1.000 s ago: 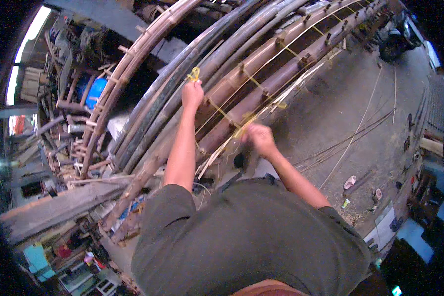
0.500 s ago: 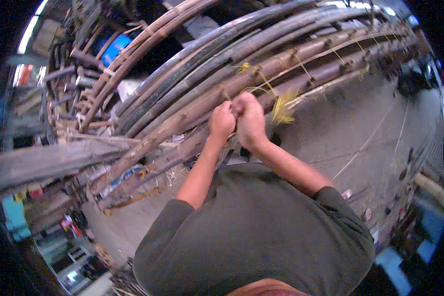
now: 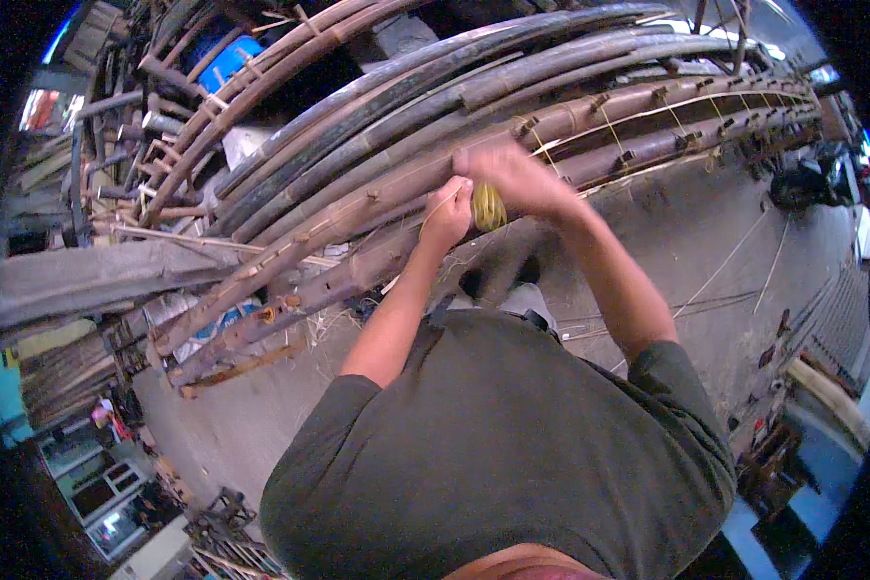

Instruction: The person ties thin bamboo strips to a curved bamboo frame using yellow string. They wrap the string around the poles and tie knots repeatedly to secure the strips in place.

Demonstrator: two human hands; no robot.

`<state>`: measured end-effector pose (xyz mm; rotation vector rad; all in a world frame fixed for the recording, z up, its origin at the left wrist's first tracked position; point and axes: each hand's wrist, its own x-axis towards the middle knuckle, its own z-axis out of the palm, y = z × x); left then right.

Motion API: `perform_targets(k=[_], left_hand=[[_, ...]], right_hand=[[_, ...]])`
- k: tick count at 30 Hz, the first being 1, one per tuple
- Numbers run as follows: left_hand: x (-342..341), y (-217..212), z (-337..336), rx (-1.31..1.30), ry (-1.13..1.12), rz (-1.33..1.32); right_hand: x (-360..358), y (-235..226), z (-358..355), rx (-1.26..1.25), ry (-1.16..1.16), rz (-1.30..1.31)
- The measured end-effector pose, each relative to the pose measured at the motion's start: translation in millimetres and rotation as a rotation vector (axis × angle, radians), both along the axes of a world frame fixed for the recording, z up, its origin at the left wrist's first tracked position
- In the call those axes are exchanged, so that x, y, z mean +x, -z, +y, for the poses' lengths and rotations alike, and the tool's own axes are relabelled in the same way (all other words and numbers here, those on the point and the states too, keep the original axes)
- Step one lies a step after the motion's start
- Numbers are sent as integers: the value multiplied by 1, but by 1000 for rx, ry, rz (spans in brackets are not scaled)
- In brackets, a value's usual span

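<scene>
A row of long bamboo poles [image 3: 570, 121] lies side by side, lashed with thin yellow strips. My left hand [image 3: 449, 214] is closed on a yellow strip bundle [image 3: 489, 205] beside the front pole. My right hand [image 3: 512, 179] is blurred, just above and right of the bundle, its fingers gripping the same strip against the pole. The two hands almost touch. A thin pale strand runs from my left hand toward the poles.
A grey concrete floor [image 3: 706, 242] lies right of the poles with thin splints [image 3: 735, 256] on it. Loose bamboo and planks [image 3: 87, 275] pile up at the left. A blue drum [image 3: 227, 60] stands behind the poles. Clutter sits along the right edge.
My hands, apart a second ago, came together at the yellow strip on the front pole. The view swung, and my right hand is now moving fast over the bundle.
</scene>
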<state>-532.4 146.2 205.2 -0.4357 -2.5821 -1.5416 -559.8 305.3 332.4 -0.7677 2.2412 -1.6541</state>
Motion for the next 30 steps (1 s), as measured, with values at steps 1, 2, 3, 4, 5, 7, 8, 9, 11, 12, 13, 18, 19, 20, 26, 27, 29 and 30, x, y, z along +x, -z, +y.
perform_targets(k=[1,2,3,4,5,7,8,9,11,12,13,18,19,20,26,27,29,30], left_hand=[[-1,5,-4,-28,31,53],[-1,-2,-2,-44,-47,-112],[0,-15,3,-59,-24,-115],[0,-28,7,-74,0,-113],[-5,-38,8,-89,14,-104],[-25,-54,8,-3,80,-22],[-44,-65,5,161,89,-70],[-58,-108,17,104,62,34],[-106,-114,22,225,7,-115],[-131,-99,24,162,-3,-90],[-146,-69,19,-150,-57,110],[-211,56,-17,-1091,232,202],[-194,42,21,-883,277,92],[-234,85,-65,-1069,312,-146],[-213,-13,29,-1080,211,-40],[-204,-30,36,-1041,125,-18],[-177,-74,89,-753,166,48],[-164,-84,115,-616,175,71]], right_hand=[[36,14,6,172,-81,148],[70,10,7,356,-185,-73],[105,31,4,394,2,-6],[117,66,6,370,33,160],[127,101,6,352,68,331],[120,106,-10,302,160,273],[120,99,-16,309,154,179],[120,93,-17,320,173,70],[120,82,-7,311,176,11],[124,78,-3,287,175,47],[130,74,1,261,178,78],[122,93,80,-1347,922,-561],[132,115,126,-1816,1241,-523],[126,123,139,-1725,1131,-551],[236,195,208,306,981,-571],[253,171,203,660,860,-618],[296,224,202,906,807,-594],[306,234,207,795,761,-747]])
